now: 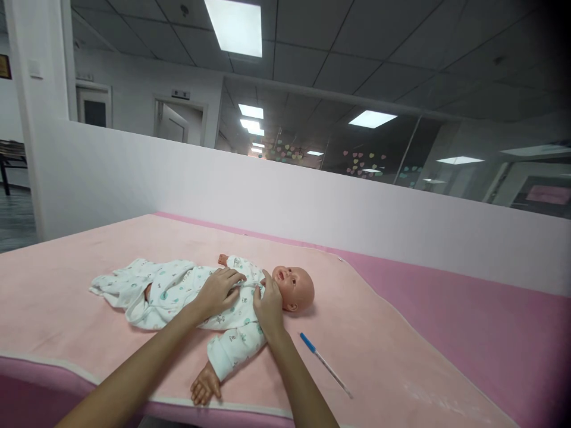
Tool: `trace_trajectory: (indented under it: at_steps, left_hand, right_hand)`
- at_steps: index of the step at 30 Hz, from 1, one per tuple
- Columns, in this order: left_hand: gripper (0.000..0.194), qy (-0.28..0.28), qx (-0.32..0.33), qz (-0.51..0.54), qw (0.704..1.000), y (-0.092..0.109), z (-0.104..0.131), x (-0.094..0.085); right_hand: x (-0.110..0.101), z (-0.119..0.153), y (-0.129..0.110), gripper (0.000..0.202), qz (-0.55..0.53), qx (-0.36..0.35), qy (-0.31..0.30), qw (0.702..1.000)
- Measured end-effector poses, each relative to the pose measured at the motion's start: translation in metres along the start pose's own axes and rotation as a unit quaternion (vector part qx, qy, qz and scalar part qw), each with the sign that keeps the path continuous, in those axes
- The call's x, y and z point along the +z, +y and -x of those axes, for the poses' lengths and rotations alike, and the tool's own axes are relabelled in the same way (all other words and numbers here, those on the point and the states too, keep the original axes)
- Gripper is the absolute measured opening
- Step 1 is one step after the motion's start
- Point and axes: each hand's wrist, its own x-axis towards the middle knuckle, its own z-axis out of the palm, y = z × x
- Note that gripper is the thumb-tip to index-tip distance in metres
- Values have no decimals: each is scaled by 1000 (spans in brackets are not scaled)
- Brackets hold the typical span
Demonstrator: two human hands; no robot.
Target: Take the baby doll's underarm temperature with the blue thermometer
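Note:
A baby doll (300,289) lies on its back with its head to the right. It wears a white baby romper (181,279) with a small green and dark print. My left hand (219,291) is on the chest of the romper, fingers bent and closed on the cloth. Close to the doll's chin, my right hand (269,302) has its thumb and fingers closed at the collar. The cloth inside both grips is mostly hidden. One sleeve (238,349) stretches toward me, with the doll's hand (206,384) showing at its cuff.
A pen (325,364) with a blue cap lies right of my right forearm. The pale pink mat (388,356) covers a darker pink surface (491,321). Behind it stands a low white wall (267,190) with glass above.

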Motion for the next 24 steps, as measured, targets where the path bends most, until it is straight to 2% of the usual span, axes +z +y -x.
trace_trajectory:
  at_steps: [5,12,17,21,24]
  left_hand:
    - [29,3,-1,0,1000,3,1,0]
    - [27,6,-7,-8,1000,5,1,0]
    - [15,30,-48,-17,998,5,1,-1]
    - [14,34,-43,-19,998,4,0,0]
    - [16,36,-37,-23,998,3,0,1]
  right_hand:
    - [-2,-2,0,43,11,5,-27,1000]
    - [3,-2,7,44,19,-45,-2,999]
    - [1,0,1,45,33,-64,6,997]
    - [-5,-2,-8,34,27,-126,-18,992]
    - [-8,-5,-13,24,11,-116,-52,992]
